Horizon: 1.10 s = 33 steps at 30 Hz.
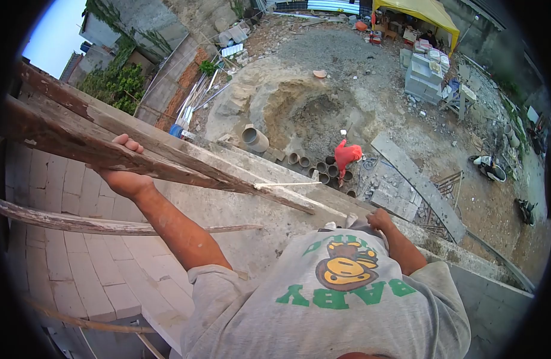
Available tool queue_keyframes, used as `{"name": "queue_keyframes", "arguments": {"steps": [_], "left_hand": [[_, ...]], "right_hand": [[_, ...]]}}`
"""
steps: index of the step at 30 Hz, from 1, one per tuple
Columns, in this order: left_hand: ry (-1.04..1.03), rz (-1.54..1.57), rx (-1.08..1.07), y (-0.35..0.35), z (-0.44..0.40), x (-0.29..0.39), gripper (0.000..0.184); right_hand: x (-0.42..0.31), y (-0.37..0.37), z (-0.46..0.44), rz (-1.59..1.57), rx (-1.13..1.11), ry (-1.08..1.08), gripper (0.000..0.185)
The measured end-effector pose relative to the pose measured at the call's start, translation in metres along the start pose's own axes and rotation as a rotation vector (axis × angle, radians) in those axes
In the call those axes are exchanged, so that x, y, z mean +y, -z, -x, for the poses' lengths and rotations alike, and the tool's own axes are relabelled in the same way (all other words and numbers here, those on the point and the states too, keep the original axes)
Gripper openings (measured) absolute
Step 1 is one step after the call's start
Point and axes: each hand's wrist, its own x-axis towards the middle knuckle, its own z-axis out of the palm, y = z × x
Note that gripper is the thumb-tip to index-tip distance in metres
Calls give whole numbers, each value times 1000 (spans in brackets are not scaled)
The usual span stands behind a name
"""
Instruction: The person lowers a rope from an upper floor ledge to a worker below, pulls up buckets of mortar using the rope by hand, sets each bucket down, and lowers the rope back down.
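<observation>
My left hand (130, 180) is closed around a long, weathered wooden plank (66, 136). Its fingers curl over the top, with the palm beneath. This plank slants down from the upper left toward the concrete ledge, close beside another wooden plank (53, 94). My right hand (380, 220) is curled into a closed shape in front of my shirt (341, 299), near the concrete wall edge (431, 242). Whatever it grips, if anything, is hidden. A thin pale stick (287, 184) lies across the ledge beyond the plank's lower end.
I am high above a yard. A worn pole (78, 220) crosses at left before a block wall (87, 269). Below, a person in red (347, 155) bends near several round moulds (323, 167) and a sand pile (245, 96). Stacked blocks (423, 78) and a motorbike (489, 167) stand right.
</observation>
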Motion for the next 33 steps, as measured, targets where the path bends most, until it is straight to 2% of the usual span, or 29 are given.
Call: {"name": "queue_keyframes", "arguments": {"steps": [2, 5, 8, 10, 11, 12, 15, 17, 18, 21, 25, 28, 31, 33], "left_hand": [[5, -9, 13, 1, 0, -1, 76], [-4, -37, 71, 1, -2, -3, 76], [-60, -82, 132, -3, -2, -3, 74], [-60, -85, 100, 3, -6, -5, 76], [-41, -65, 58, 8, -10, -7, 79], [-45, -84, 41, 8, -10, -6, 82], [-30, -35, -51, 28, -28, -14, 87], [-25, -10, -89, 36, -36, -16, 87], [-32, -19, -109, 33, -35, -15, 86], [-46, -62, -44, 27, -29, -12, 85], [-36, -103, -22, 23, -28, -8, 82], [-57, -98, 11, 19, -23, -9, 77], [-46, -48, -20, 25, -30, -12, 72], [-46, -75, 13, 23, -31, -10, 69]], "right_hand": [[13, -2, 3, 10, -93, -72, 17], [24, 15, 12, 60, -106, -6, 16], [44, 9, 8, 66, -84, -40, 13], [47, 17, 13, -328, -39, -275, 19], [51, 20, 11, -324, -88, -275, 14], [56, 13, 15, -418, 63, -218, 17], [57, 17, 30, -44, 118, -43, 27], [64, 5, 35, 4, -51, -95, 17], [68, -1, 34, 29, -134, -118, 23], [76, -15, 39, -265, -149, -265, 23], [63, 13, 47, 32, -281, -109, 24], [69, 3, 45, 80, -17, 5, 23], [75, 1, 39, 68, 15, 14, 22], [77, 0, 34, -15, -70, -77, 23]]}}
